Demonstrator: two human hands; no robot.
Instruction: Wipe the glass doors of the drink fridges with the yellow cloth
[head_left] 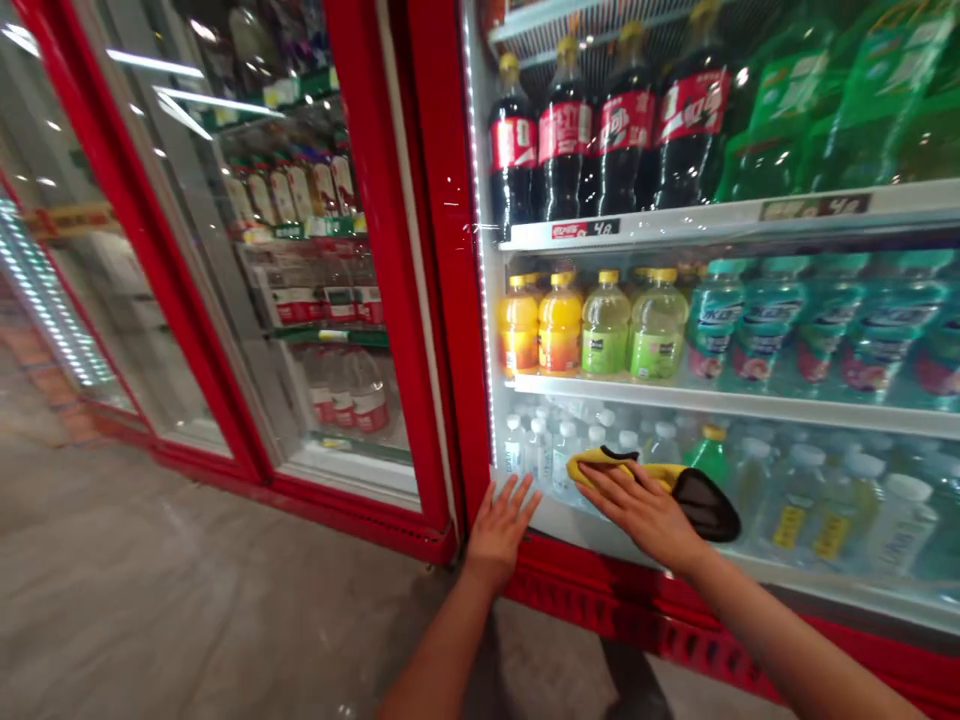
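My right hand (646, 512) presses a yellow cloth with dark trim (684, 484) against the glass door (750, 400) of a red-framed drinks fridge, low down in front of the bottom shelf. Part of the cloth shows to the right of the hand, with its dark corner folded outward; the rest is under the fingers. My left hand (501, 532) lies with fingers spread at the lower left corner of the same door, on the red frame (463, 420) and the edge of the glass. Nothing is in that hand.
Behind the glass stand cola bottles (564, 140), yellow juice bottles (559, 325) and teal-capped bottles (772, 315); water bottles (566, 450) fill the lowest shelf. A second red-framed fridge (390, 300) adjoins on the left. Below is a grey floor (187, 600).
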